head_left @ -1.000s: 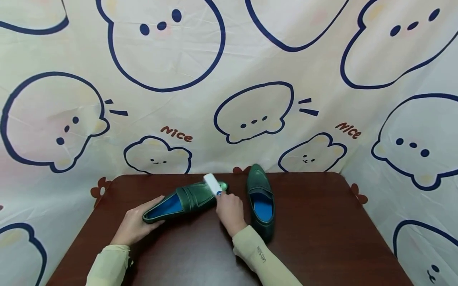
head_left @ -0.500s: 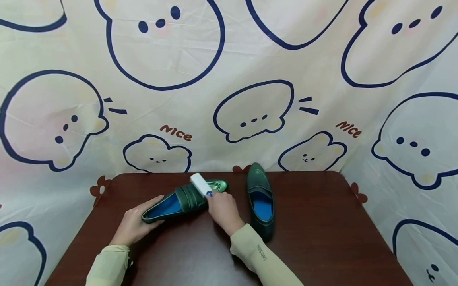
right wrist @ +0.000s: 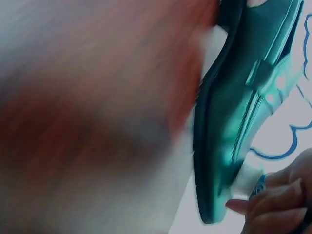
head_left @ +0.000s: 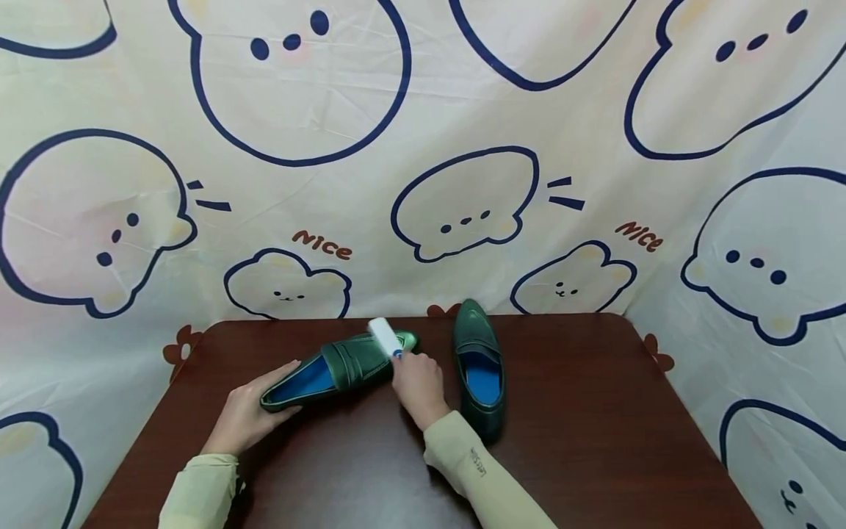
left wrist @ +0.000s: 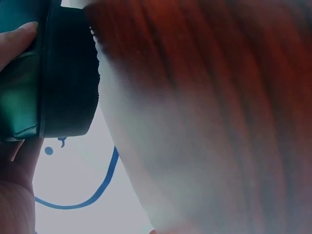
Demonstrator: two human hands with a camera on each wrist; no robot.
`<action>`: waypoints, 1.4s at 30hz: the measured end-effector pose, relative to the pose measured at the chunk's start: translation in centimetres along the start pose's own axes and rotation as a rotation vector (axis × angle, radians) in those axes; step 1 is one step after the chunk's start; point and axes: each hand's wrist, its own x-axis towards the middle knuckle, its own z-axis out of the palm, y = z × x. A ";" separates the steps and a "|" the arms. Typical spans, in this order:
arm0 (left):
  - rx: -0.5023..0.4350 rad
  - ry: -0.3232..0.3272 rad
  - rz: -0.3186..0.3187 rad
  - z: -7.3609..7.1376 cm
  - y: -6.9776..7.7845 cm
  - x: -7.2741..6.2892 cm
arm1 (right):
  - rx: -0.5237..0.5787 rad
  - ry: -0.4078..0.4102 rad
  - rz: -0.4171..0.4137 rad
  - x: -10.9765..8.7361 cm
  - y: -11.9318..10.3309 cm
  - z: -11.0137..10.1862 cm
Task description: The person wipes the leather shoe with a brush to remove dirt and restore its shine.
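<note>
A green loafer [head_left: 357, 360] with a blue insole lies at an angle in the head view, toe to the right. My left hand [head_left: 246, 411] grips its heel, thumb on one side and fingers on the other; the left wrist view shows the heel [left wrist: 68, 73] close up. My right hand [head_left: 419, 386] holds a small white brush-like tool [head_left: 385, 336] with a blue part near the fingers, over the front of the shoe. The tool is blurred in the right wrist view, near the toe [right wrist: 212, 195]; its underside is hidden.
A second green loafer [head_left: 480, 375] stands to the right of my right hand, toe pointing away, its toe near the far edge. The dark brown table [head_left: 595, 426] meets a white curtain [head_left: 370, 198] with cartoon outlines behind it.
My right hand moved the white tool left along the loafer toward the strap, then back right toward the toe. The left hand keeps its grip on the heel.
</note>
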 end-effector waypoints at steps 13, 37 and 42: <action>-0.008 0.032 0.001 0.0 0.0 0.0 | 0.099 -0.013 -0.045 0.4 0.4 -0.9; -0.008 -0.010 -0.034 -0.1 0.4 0.2 | -0.131 0.107 0.029 -0.1 1.1 -0.4; -0.011 0.010 -0.030 0.0 0.7 0.1 | -0.228 0.156 0.007 -0.1 1.5 -0.5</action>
